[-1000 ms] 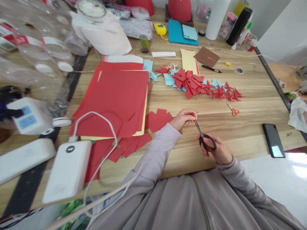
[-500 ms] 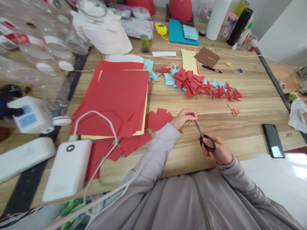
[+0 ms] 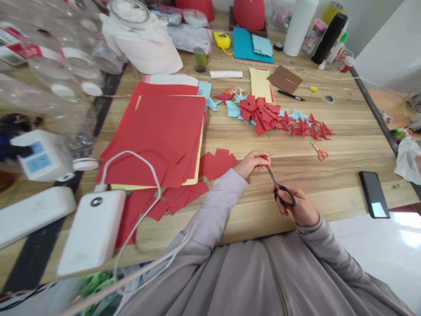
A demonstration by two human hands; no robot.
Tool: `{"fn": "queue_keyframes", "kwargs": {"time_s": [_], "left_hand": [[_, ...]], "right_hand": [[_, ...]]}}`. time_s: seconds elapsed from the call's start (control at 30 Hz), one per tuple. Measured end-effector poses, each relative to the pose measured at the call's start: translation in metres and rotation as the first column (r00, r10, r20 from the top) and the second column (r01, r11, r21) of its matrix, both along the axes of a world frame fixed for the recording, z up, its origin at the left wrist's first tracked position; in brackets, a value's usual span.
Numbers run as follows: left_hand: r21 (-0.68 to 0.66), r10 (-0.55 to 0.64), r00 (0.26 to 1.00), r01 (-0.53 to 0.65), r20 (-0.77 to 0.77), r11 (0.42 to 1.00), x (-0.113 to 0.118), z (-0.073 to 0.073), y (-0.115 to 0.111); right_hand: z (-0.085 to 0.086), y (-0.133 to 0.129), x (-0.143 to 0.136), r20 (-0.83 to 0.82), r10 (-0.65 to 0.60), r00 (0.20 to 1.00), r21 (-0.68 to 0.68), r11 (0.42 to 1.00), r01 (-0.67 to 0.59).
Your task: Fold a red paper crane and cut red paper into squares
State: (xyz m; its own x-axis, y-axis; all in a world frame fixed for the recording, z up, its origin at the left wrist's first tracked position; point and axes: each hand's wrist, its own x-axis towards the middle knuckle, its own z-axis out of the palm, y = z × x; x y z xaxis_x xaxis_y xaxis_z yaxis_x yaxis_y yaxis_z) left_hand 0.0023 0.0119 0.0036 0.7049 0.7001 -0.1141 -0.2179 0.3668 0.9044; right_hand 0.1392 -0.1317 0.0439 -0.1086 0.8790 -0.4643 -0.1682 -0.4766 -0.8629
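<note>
My left hand (image 3: 252, 164) pinches a small red paper piece (image 3: 265, 158) above the wooden table. Black-handled scissors (image 3: 285, 195) are in my right hand (image 3: 297, 206), with fingers wrapped round the handles. Their blades point up and left, and the tips meet the red piece at my left fingertips. Red square sheets (image 3: 217, 164) lie just left of my left hand. Beyond both hands is a heap of folded red paper shapes (image 3: 259, 114), with light blue ones (image 3: 297, 115) among them. Whether the blades are parted is too small to tell.
Large red sheets (image 3: 164, 136) are stacked at the left, with a white power bank (image 3: 92, 230) and cable near them. Small orange scissors (image 3: 320, 152) and a black phone (image 3: 374, 194) lie at the right. Bottles, a yellow tape measure (image 3: 222, 40) and a brown sheet (image 3: 284, 80) are further back.
The view has shifted very slightly. Both hands keep nearly the same position, with the same grip on the red piece and the scissors.
</note>
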Motion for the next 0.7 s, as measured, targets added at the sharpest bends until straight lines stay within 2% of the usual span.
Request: {"fn": "queue_keyframes", "kwargs": {"time_s": [0.4,0.7], "left_hand": [[0.041,-0.018,1.0,0.018,-0.004,0.999,-0.0016,0.0036,0.0],[0.057,0.004,1.0,-0.004,0.001,0.998,-0.001,0.0009,0.0003]], "right_hand": [[0.0015,-0.0001,-0.0013,0.015,-0.002,1.0,-0.003,1.0,0.002],[0.0014,-0.0005,-0.0014,0.0,-0.016,1.0,-0.004,1.0,0.016]]}}
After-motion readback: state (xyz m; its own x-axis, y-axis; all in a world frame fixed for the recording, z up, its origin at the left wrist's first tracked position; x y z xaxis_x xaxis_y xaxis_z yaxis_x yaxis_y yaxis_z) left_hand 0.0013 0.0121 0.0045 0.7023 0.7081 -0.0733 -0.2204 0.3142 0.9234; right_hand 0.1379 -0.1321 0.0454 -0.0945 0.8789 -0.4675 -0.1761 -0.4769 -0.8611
